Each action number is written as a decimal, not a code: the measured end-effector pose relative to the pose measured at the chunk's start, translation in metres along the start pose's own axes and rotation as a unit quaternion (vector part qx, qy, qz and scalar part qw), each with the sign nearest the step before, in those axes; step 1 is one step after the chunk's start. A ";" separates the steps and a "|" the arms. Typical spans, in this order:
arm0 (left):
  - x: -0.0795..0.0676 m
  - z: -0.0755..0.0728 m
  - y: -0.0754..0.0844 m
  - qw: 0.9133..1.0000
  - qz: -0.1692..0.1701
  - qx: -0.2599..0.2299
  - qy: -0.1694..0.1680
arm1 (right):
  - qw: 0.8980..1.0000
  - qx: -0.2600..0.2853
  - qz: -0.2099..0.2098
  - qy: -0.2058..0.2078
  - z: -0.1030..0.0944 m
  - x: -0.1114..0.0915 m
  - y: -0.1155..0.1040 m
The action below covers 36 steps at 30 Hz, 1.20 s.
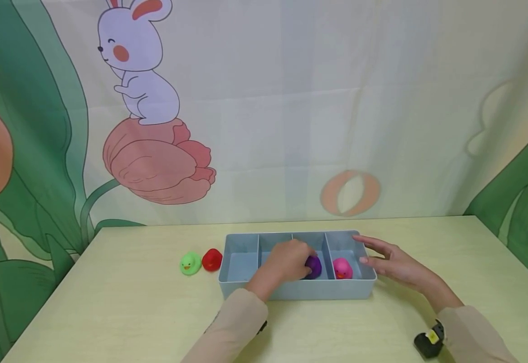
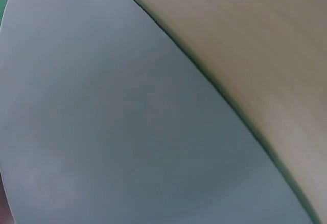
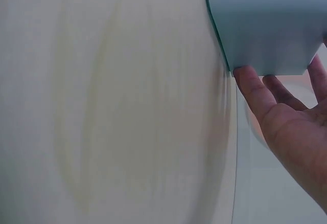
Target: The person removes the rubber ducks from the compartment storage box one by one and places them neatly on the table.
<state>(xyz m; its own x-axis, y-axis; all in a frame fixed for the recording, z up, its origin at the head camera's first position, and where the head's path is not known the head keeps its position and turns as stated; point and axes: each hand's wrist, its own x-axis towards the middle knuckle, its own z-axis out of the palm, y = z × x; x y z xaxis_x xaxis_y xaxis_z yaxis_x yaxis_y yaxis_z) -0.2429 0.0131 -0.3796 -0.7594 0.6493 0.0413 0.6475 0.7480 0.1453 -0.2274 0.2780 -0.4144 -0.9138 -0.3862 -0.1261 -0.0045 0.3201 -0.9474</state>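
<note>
A blue-grey divided box (image 1: pixel 300 290) stands on the table. My left hand (image 1: pixel 288 259) reaches over its front wall and pinches a purple rubber duck (image 1: pixel 314 267) in the compartment second from the right. The hand hides part of this duck. In the rightmost compartment sits a pink rubber duck (image 1: pixel 342 268). My right hand (image 1: pixel 395 262) is at the box's right end, fingers extended, fingertips touching the rim and end wall. The right wrist view shows these fingers (image 3: pixel 255 91) against the box wall (image 3: pixel 271 40). The box's outer wall (image 2: pixel 127 106) fills most of the left wrist view.
Left of the box, a green rubber duck (image 1: pixel 191 263) and a red rubber duck (image 1: pixel 212 259) sit side by side on the pale wooden table (image 1: pixel 123 302). Behind the table hangs a printed curtain (image 1: pixel 264 126) with a rabbit and flowers.
</note>
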 end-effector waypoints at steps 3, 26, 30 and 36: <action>-0.001 0.000 0.000 1.000 -0.002 -0.006 0.002 | 1.000 0.003 0.001 0.000 0.000 0.000 0.000; -0.024 -0.010 -0.009 0.978 0.008 -0.191 0.083 | 1.000 -0.011 -0.006 -0.005 -0.001 -0.001 -0.001; -0.027 -0.011 -0.013 0.962 0.015 -0.254 0.095 | 1.000 -0.007 -0.002 -0.001 0.000 0.000 0.000; -0.036 -0.015 -0.021 0.942 0.011 -0.318 0.108 | 1.000 -0.007 -0.001 0.002 0.000 0.000 0.000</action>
<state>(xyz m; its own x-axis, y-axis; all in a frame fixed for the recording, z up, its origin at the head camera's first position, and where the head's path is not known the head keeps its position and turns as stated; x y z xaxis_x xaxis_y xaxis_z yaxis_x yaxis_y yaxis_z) -0.2307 -0.0281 -0.3691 -0.7861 0.5688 0.2420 0.5465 0.4566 0.7020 -0.2277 0.2781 -0.4144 -0.9153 -0.3835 -0.1234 -0.0119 0.3318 -0.9433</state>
